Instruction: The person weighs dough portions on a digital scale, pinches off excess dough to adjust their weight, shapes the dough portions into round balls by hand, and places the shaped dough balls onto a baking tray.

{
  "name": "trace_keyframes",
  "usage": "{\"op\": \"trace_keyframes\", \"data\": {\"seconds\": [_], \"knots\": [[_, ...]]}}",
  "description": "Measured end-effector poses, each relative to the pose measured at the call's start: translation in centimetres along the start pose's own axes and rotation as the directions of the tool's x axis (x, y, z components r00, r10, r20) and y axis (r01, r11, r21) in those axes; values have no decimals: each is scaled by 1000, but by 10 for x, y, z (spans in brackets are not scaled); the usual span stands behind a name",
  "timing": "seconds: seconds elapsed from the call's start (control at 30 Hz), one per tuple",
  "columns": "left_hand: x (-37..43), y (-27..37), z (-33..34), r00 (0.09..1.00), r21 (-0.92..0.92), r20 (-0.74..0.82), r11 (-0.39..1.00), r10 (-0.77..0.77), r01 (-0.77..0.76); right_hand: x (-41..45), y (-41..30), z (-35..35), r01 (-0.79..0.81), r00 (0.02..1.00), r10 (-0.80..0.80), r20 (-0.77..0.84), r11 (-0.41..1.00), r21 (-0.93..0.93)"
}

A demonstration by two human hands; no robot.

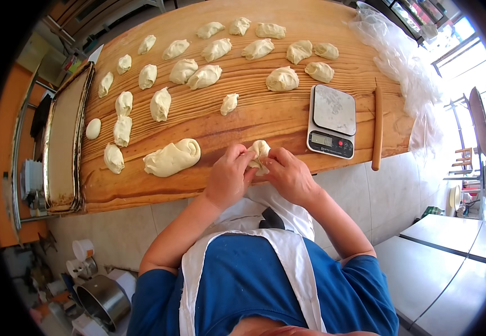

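Between both hands, at the near edge of the wooden table (226, 126), a small piece of dough (259, 148) is pinched and folded. My left hand (230, 174) grips its left side with thumb and fingertips. On its right side are the closed fingers of my right hand (290, 174). A large folded lump of dough (172, 158) lies to the left of my hands. One small dough piece (229, 104) sits beyond them. Many rough dough pieces (217, 49) are spread over the far and left parts of the table. A smooth dough ball (93, 128) rests at the left.
A digital kitchen scale (333, 119) stands right of my hands, with a wooden rolling pin (377, 130) beyond it. Clear plastic sheeting (406, 67) covers the table's right edge. A metal baking tray (84, 96) lies along the left edge. Steel-topped units (427, 260) stand at the lower right.
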State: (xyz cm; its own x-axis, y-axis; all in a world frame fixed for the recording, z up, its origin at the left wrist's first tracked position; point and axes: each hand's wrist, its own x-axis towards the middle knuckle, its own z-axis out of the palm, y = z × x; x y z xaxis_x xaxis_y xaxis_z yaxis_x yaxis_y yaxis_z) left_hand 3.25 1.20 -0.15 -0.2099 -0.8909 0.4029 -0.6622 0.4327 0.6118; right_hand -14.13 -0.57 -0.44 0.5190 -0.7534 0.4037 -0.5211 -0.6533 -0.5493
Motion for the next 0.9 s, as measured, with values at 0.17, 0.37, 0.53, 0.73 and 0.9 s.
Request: {"op": "trace_keyframes", "data": {"seconds": [0.17, 0.37, 0.53, 0.73, 0.9], "knots": [[6, -3, 0, 998, -8, 33, 999, 50, -49, 5, 8, -1, -83, 990, 79, 116, 996, 27], [15, -2, -1, 994, -39, 73, 996, 86, -84, 29, 10, -11, -220, 970, 199, 139, 964, 153], [13, -5, 0, 980, -265, 126, 947, -153, 182, 24, 2, -11, -173, 975, 155, 160, 979, 108], [26, 2, 0, 998, 90, -27, 995, -50, 52, 21, 3, -7, -163, 986, 156, 66, 979, 121], [21, -11, 4, 994, -78, 88, 994, -67, 74, 15, 4, -8, -311, 948, 318, -37, 943, 120]]}}
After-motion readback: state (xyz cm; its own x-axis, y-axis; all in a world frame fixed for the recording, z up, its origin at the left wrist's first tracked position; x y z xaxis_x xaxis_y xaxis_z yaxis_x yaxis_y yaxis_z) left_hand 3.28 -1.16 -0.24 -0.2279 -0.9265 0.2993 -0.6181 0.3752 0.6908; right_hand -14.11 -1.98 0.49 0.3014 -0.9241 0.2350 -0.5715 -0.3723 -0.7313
